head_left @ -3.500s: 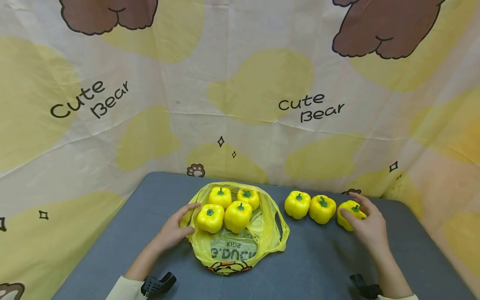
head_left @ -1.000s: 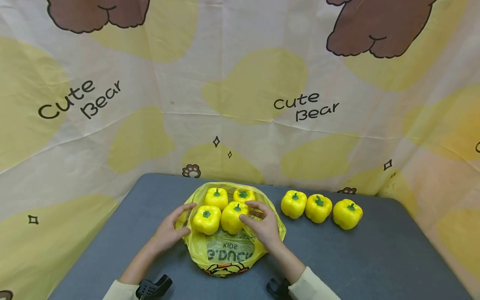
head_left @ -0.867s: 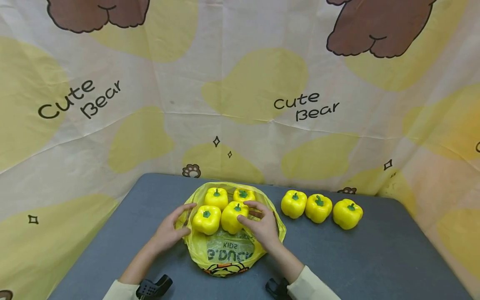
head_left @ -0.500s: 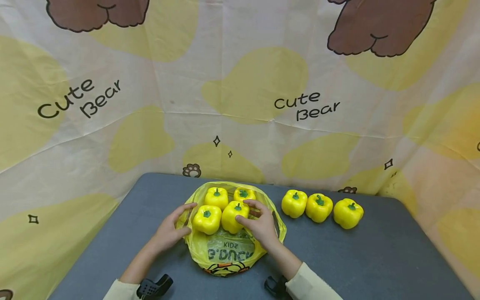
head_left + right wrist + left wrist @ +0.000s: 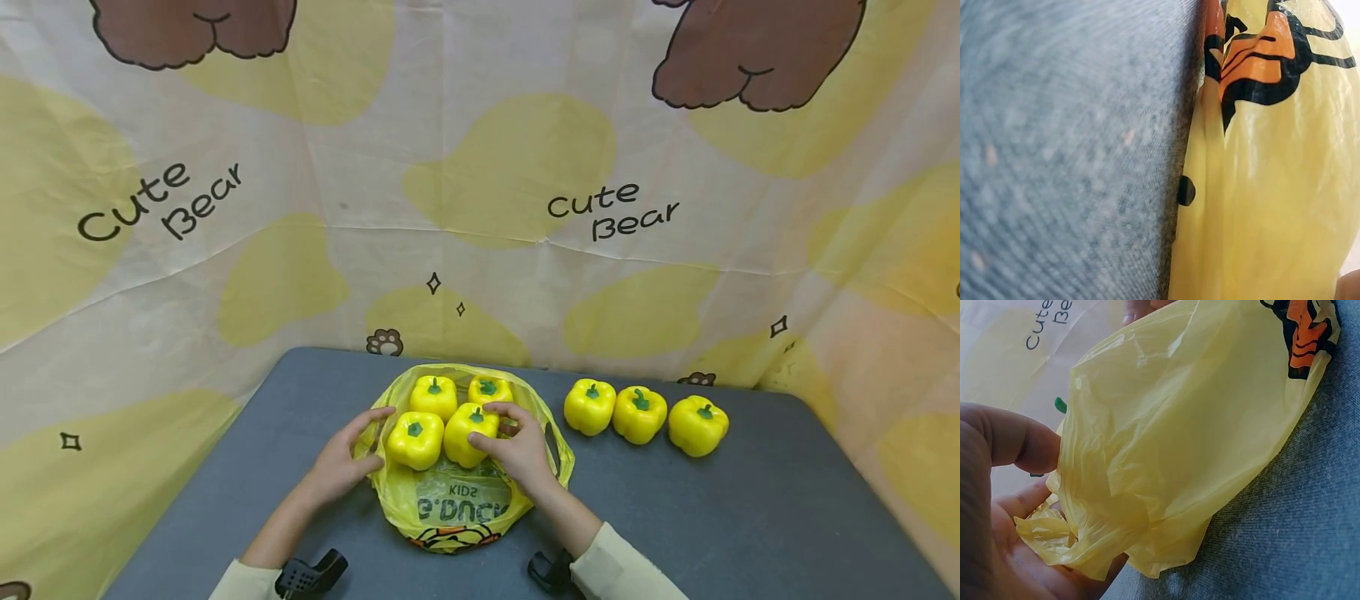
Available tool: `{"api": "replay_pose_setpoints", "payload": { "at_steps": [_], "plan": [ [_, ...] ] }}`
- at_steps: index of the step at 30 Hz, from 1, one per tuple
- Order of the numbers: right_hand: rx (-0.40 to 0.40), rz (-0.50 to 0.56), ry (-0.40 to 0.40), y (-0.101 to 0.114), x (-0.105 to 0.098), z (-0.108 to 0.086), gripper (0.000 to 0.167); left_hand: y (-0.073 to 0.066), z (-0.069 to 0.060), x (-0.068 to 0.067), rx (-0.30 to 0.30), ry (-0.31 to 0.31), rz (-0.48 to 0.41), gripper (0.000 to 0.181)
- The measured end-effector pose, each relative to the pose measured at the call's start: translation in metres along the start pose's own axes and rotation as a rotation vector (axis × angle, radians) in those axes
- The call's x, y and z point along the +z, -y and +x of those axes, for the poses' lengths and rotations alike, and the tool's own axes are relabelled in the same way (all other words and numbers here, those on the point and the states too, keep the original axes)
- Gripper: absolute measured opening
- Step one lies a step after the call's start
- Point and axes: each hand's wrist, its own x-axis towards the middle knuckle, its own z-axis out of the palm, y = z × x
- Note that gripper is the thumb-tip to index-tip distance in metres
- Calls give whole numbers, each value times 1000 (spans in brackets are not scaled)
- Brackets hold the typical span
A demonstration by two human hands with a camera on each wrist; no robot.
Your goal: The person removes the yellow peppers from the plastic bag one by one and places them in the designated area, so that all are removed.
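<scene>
Directly between the left hand [image 5: 339, 467] and right hand [image 5: 527, 454] sits a yellow bag [image 5: 461, 498]; the left grips its edge, the right grasps the nearest pepper [image 5: 461, 437] inside.

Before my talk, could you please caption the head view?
Left hand holding a bag, right hand at its four peppers, three more peppers beside it.

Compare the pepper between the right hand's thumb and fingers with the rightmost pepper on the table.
The gripped pepper sits inside the open yellow bag; the rightmost pepper stands outside it on the grey table.
The right hand partly covers the gripped pepper, while the rightmost pepper is untouched and unobstructed.
The gripped pepper is one of four grouped together; the rightmost pepper ends a row of three.
Both are yellow with green stems.
</scene>
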Motion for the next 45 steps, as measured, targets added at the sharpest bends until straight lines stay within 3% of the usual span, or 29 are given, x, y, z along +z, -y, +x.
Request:
{"api": "replay_pose_setpoints", "payload": {
  "at_steps": [14,27,33,36,45],
  "plan": [
    [36,-53,-40,8,-5,-6,42,1,0,1,25,-7,7,65],
    [-15,-85,-41,19,-22,-15,41,0,-1,1,15,-11,14,65],
    [-85,-155,-67,22,-32,-20,41,-1,-1,0,21,-12,17,65],
    [-120,-137,-64,23,-37,-21,42,-1,-1,0,14,-10,11,65],
    [-150,-189,-97,31,-59,-29,42,-1,-1,0,23,-17,19,64]
  ]
}}
